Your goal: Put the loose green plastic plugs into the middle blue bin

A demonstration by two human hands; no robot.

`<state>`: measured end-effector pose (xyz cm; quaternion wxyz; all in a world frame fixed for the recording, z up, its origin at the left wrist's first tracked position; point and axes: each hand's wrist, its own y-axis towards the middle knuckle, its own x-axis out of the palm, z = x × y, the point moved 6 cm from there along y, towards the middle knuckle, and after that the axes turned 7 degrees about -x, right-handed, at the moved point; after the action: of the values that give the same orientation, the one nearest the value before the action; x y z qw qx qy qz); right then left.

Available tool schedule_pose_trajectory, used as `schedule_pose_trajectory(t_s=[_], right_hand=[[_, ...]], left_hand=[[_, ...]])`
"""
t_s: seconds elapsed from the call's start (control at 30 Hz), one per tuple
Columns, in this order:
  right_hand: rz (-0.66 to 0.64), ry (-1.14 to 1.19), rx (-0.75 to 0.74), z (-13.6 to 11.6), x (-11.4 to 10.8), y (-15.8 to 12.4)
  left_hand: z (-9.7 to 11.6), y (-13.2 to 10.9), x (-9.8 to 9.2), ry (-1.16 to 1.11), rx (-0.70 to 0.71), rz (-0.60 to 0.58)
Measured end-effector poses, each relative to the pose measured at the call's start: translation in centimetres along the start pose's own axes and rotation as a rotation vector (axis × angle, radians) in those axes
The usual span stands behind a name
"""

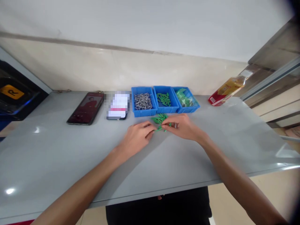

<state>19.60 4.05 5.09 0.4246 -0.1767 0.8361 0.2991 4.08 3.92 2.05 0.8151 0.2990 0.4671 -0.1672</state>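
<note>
Green plastic wall plugs (pixel 160 118) lie in a loose pile on the grey table, just in front of the blue bins. My left hand (pixel 140 132) reaches the pile from the left, thumb and fingers pinched, with a bit of green showing at the tips. From the other side my right hand (pixel 181 126) comes in, its thumb and forefinger closed on a green wall plug (pixel 160 127). The two sets of fingertips are close together. Fingers partly cover the plugs, so the exact grip is hard to see.
Behind the pile stand three blue bins: one with metal screws (pixel 142 101), a middle bin (pixel 167 109) with green plugs, and one with a plastic bag (pixel 185 98). Two phones (pixel 86 109) lie left. A drink bottle (pixel 228 89) stands right, near the wall.
</note>
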Motion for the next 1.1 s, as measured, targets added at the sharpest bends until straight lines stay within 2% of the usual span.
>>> schedule_pose_trajectory(t_s=[0.17,0.37,0.57,0.77,0.87,0.97,1.1], right_hand=[[-0.095,-0.040,-0.042,-1.1,2.3,0.0],[-0.042,-0.113,0.026,-0.5,2.7,-0.2],[-0.045,-0.129,-0.045,-0.7,3.4,-0.1],[-0.035,-0.135,-0.055,-1.0,3.3,-0.2],[-0.047,-0.139,-0.031,-1.0,3.0,-0.2],[-0.066,-0.140,0.010,-0.8,2.8,-0.1],[-0.082,-0.150,0.026,-0.7,2.8,-0.1]], left_hand=[[0.1,0.1,-0.2,-0.037,-0.040,-0.057],[-0.4,0.2,-0.3,-0.126,-0.078,-0.085],[-0.8,0.5,-0.4,-0.250,-0.047,-0.085],[-0.4,0.5,-1.7,-0.207,-0.030,-0.095],[-0.8,0.4,-2.3,-0.055,-0.074,-0.081],[-0.9,0.3,-1.9,0.052,-0.103,-0.127],[-0.7,0.2,-0.9,0.033,-0.132,-0.160]])
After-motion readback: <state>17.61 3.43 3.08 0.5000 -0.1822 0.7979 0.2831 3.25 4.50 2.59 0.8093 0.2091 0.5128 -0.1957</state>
